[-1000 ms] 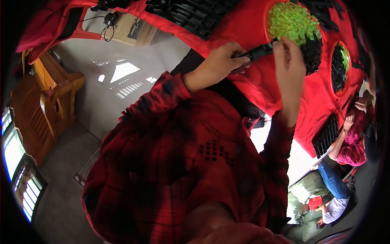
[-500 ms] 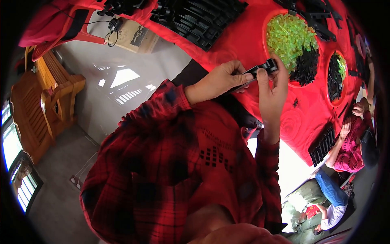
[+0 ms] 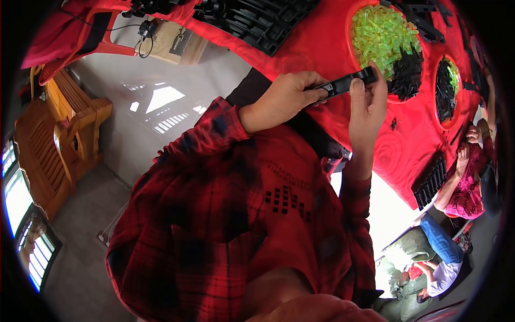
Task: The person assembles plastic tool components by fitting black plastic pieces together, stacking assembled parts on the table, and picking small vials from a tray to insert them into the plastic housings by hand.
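Note:
Both hands hold one long black plastic strip [image 3: 346, 82] over a red table [image 3: 316, 43]. My left hand [image 3: 287, 96] grips its near end with the fingers curled round it. My right hand [image 3: 367, 107] pinches the far end, thumb on top. Just beyond the strip stands a round red bowl [image 3: 351, 32] with several translucent green plastic pieces [image 3: 381, 37] and black pieces [image 3: 405, 72]. My red plaid sleeves fill the lower middle of the view.
A second bowl [image 3: 448, 88] of black and green pieces stands further right. Black slotted trays [image 3: 257, 19] lie at the table's far side and another [image 3: 429, 182] at its right edge. Wooden chairs [image 3: 59, 139] stand left. Other people [image 3: 466, 177] sit at right.
Both hands with the black strip have come down and away from the green-piece bowl, toward my chest. The grip on the strip is unchanged.

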The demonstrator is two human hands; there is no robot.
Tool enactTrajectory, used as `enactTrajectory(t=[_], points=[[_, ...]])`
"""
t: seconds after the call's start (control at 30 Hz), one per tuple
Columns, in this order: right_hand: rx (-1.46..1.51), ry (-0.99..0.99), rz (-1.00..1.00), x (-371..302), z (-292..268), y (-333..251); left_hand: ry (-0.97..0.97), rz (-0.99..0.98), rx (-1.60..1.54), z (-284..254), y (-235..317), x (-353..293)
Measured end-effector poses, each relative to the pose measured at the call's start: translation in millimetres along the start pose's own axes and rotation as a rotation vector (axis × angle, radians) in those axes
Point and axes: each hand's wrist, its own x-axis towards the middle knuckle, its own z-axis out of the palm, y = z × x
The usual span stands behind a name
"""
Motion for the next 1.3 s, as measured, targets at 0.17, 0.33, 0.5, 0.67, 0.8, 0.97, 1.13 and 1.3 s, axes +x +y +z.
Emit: enactTrajectory(t=[0.17, 0.33, 0.5, 0.67, 0.8, 0.97, 1.13, 1.3], points=[[-0.115, 0.037, -0.067, -4.7, 3.9, -0.7, 0.050, 0.023, -0.110, 4.3, -6.0, 0.9], [-0.173, 0.032, -0.121, -16.1, 5.8, -5.1, 0.060, 0.039, -0.171, 3.5, -12.3, -0.9], [-0.277, 0.050, -0.262, -23.6, 4.1, 1.2, 0.063, 0.070, -0.191, 3.7, -16.9, -2.4], [-0.405, 0.083, -0.369, -32.4, 2.8, 2.8, -0.002, 0.038, -0.308, 6.7, -21.5, -4.6], [-0.384, 0.098, -0.310, -39.6, 4.6, 9.6, -0.001, -0.030, -0.304, 7.9, -25.0, -3.8], [-0.295, 0.122, -0.134, -40.5, 1.2, 25.5, -0.010, 0.010, -0.207, 5.6, -35.7, 10.3], [-0.274, 0.089, -0.050, -38.2, -2.7, 41.2, 0.020, -0.029, -0.075, 0.2, -34.6, 12.1], [-0.259, 0.092, -0.012, -35.4, -2.6, 45.6, 0.027, -0.062, 0.010, -2.6, -29.3, 11.6]])
